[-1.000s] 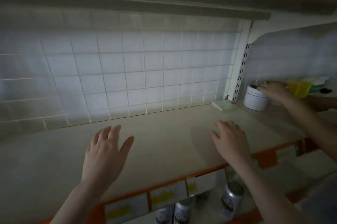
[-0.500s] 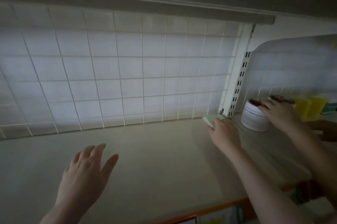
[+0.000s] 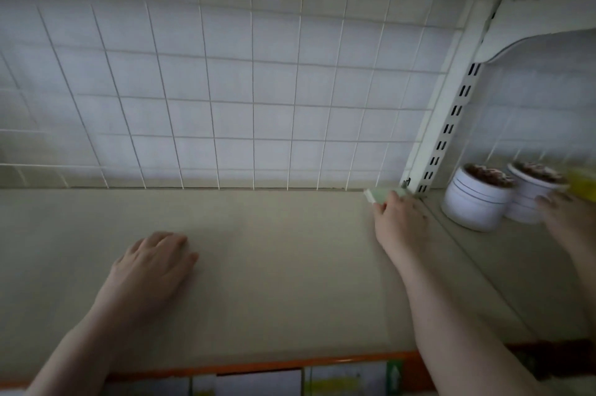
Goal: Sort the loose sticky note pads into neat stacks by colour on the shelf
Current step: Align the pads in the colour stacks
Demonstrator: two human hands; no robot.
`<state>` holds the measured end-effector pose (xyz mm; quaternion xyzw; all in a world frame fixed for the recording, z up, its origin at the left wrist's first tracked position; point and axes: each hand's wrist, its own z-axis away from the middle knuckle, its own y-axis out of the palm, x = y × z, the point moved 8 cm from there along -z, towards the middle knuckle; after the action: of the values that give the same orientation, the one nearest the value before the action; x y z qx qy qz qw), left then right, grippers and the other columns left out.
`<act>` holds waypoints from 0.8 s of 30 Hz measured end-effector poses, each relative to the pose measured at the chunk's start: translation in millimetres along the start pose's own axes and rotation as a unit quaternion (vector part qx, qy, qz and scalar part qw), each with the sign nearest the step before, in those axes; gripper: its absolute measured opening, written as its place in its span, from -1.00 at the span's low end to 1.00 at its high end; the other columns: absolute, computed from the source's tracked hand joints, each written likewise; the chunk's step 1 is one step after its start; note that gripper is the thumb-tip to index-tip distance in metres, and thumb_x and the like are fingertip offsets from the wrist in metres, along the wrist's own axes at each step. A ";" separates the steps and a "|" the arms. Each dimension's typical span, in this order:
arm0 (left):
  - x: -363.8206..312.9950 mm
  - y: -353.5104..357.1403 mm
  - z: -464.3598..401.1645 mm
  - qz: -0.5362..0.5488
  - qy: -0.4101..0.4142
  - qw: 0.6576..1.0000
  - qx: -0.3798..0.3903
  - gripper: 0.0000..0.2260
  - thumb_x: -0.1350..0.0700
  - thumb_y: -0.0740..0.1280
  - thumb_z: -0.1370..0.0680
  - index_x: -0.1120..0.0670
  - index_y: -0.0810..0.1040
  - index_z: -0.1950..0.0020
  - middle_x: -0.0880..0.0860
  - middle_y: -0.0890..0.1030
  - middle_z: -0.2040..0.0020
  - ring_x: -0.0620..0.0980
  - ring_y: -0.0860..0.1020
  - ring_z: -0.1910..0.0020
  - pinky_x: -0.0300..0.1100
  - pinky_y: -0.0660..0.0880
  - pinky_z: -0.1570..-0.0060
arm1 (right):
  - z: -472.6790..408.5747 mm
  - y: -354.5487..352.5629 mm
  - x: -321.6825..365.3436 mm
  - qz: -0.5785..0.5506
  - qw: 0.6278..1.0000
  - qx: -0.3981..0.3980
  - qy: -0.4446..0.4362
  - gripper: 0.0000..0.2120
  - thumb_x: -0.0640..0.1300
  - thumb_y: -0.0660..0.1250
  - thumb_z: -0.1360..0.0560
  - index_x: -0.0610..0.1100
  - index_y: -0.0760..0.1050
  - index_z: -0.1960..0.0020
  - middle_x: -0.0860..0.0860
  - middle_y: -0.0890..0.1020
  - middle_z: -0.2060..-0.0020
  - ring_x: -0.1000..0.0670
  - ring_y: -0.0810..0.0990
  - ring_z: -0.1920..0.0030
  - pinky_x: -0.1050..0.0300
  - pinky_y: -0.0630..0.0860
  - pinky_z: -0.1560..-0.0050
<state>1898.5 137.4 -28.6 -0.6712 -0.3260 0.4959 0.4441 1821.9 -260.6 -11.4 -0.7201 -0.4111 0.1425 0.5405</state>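
A pale green sticky note pad (image 3: 375,195) lies at the back right corner of the beige shelf (image 3: 274,266), against the white grid wall. My right hand (image 3: 400,223) reaches over it and grips its near edge, fingers on top and thumb at the left side, hiding most of the pad. My left hand (image 3: 154,265) rests palm down on the shelf at the left, fingers relaxed, holding nothing. Yellow pads (image 3: 583,184) show blurred at the far right edge.
A white slotted upright (image 3: 446,128) divides this shelf from the neighbouring bay. There, two white pots (image 3: 474,202) stand, and another person's hand (image 3: 564,213) touches the right one. An orange strip with price labels (image 3: 258,366) runs along the shelf's front edge.
My right hand went from the shelf's front to the back corner and closed on the green pad. My left hand lowered onto the shelf. The view moved closer and downward.
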 end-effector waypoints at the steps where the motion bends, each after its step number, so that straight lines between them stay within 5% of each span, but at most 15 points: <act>1: 0.5 1.3 0.8 -0.002 0.007 1.000 0.005 -0.60 -0.12 0.20 -0.57 0.00 0.42 -0.36 0.02 0.39 -0.39 0.08 0.34 -0.37 -0.05 0.28 -0.31 | 1.7 0.9 3.7 0.022 1.000 0.000 -0.013 -0.71 0.00 0.13 -0.59 -0.20 0.40 -0.14 -0.17 0.50 -0.12 -0.20 0.44 -0.16 -0.03 0.39 -0.05; 12: 4.0 3.1 0.0 -0.012 0.030 0.999 0.011 -0.57 -0.13 0.18 -0.58 -0.04 0.34 -0.43 -0.01 0.31 -0.45 0.01 0.27 -0.43 -0.13 0.20 -0.37 | 3.9 22.4 -4.6 0.027 0.994 0.105 -0.018 -0.67 0.03 0.01 -0.61 -0.04 0.39 -0.27 -0.19 0.34 -0.36 -0.23 0.21 -0.40 -0.08 0.18 -0.33; 20: 2.3 -0.4 -1.8 -0.017 0.029 0.999 0.002 -0.59 -0.15 0.17 -0.58 -0.08 0.36 -0.40 -0.05 0.34 -0.40 0.02 0.30 -0.38 -0.07 0.27 -0.30 | 49.6 -13.1 23.3 0.030 0.989 0.104 -0.097 -0.70 0.08 0.05 -0.59 0.01 0.52 0.01 -0.04 0.58 0.04 -0.12 0.51 -0.08 0.03 0.32 -0.07; 24: 1.4 0.0 -1.7 -0.011 0.034 0.999 0.002 -0.59 -0.15 0.17 -0.58 -0.07 0.35 -0.41 -0.05 0.33 -0.41 0.02 0.30 -0.39 -0.08 0.26 -0.32 | 71.9 -35.6 26.8 -0.072 0.989 0.089 -0.096 -0.74 0.09 0.21 -0.54 -0.03 0.60 0.06 0.00 0.64 0.14 -0.08 0.57 0.00 0.10 0.40 -0.01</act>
<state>1900.5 138.2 -28.9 -0.6832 -0.3176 0.4683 0.4616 1776.2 -190.3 -0.1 -0.6206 -0.4979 0.2073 0.5692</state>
